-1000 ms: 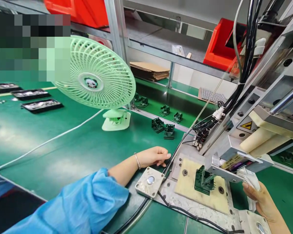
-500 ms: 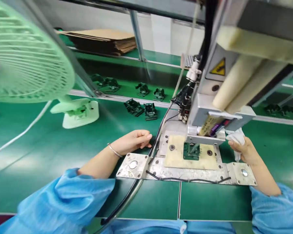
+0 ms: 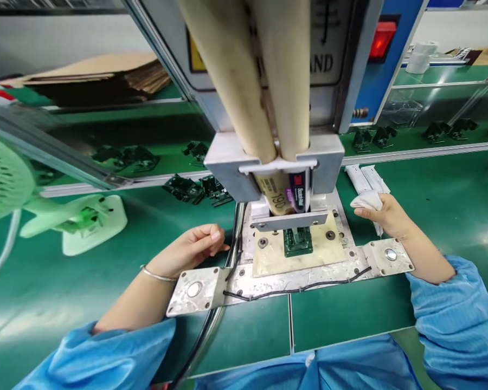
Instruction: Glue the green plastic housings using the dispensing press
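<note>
A dispensing machine with two cream cartridges stands over a cream fixture pad that carries a small dark green part. My left hand rests on the green mat left of the fixture, fingers loosely curled, holding nothing visible. My right hand lies to the right of the fixture, closed on a white cloth. Two round metal buttons sit on the base plate, the left button near my left wrist and the right button beside my right wrist.
A mint green fan stands at the left with its base. Several dark green parts lie behind the fixture and along the conveyor. White packets lie past my right hand. Black cables run down the front.
The view swung right and came closer, so the machine head now fills the top centre. Both hands stay beside the fixture, the right one still on the white cloth.
</note>
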Tool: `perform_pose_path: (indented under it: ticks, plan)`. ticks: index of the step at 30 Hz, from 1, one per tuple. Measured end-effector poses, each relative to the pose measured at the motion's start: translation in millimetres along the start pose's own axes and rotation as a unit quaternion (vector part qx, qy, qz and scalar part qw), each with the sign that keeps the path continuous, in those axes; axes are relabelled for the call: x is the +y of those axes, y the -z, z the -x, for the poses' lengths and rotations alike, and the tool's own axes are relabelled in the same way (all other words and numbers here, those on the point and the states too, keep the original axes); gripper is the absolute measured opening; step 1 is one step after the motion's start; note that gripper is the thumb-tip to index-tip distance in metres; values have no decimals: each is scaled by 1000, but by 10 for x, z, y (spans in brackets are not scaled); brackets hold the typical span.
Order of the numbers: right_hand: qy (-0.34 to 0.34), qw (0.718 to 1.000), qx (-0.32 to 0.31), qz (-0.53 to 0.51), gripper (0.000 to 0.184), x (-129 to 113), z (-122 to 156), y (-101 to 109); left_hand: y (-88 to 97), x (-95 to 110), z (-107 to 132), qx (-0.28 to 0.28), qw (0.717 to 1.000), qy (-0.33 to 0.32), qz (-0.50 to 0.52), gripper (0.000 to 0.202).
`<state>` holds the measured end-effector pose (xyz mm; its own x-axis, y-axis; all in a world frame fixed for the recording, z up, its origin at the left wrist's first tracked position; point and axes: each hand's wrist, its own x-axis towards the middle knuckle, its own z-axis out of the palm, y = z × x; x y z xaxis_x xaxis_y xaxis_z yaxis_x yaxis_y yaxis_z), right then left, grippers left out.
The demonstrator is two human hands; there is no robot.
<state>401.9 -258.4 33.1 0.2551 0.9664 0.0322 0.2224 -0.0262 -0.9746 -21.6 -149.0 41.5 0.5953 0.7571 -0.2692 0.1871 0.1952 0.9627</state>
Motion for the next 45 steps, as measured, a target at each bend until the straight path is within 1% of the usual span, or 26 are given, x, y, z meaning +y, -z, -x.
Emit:
perform_pose_path:
  ticks: [4,8,16,21,24,27,29,30,32,33,35,36,38,40,43,45]
  plan:
    - [3,1000,11,18,48,-39,13,11,-2,-2,-1,1,1000,10,15,54]
    - [-3,999,27,42,44,-60,30,42,-10,-1,-1,2,1000,23,17,54]
    - [3,996,37,79,41,64,49,132,-32,15,9,5,1000,29,0,57]
    - [16,993,40,111,43,61,33,139,-37,-1,5,17,1000,14,-6,56]
    - [14,992,41,119,42,43,34,123,-11,27,35,42,999,-2,-30,49]
    - [6,992,46,116,39,23,46,106,-25,161,133,100,992,-46,-55,37]
    - [1,993,43,112,39,3,56,96,-118,307,216,124,985,-84,-83,32]
    - [1,993,41,112,39,-10,60,91,-198,384,251,122,981,-103,-107,36]
    - [7,993,35,115,39,-35,67,80,-415,519,282,92,972,-127,-173,57]
    - [11,992,32,118,38,-46,70,75,-539,567,273,73,968,-128,-205,67]
    - [14,992,27,121,36,-62,75,67,-776,615,203,41,961,-113,-250,79]
    - [10,992,24,120,35,-66,77,64,-877,614,150,27,959,-104,-261,81]
    - [3,993,21,115,34,-72,79,60,-1022,579,33,2,959,-96,-268,77]
    - [2,994,20,110,33,-82,82,53,-1094,529,-64,-9,961,-92,-261,63]
    - [11,994,13,109,32,-121,89,30,-1112,502,-115,-1,973,-74,-218,50]
    - [18,994,1,105,34,-152,92,7,-1102,541,-87,-20,986,-44,-157,49]
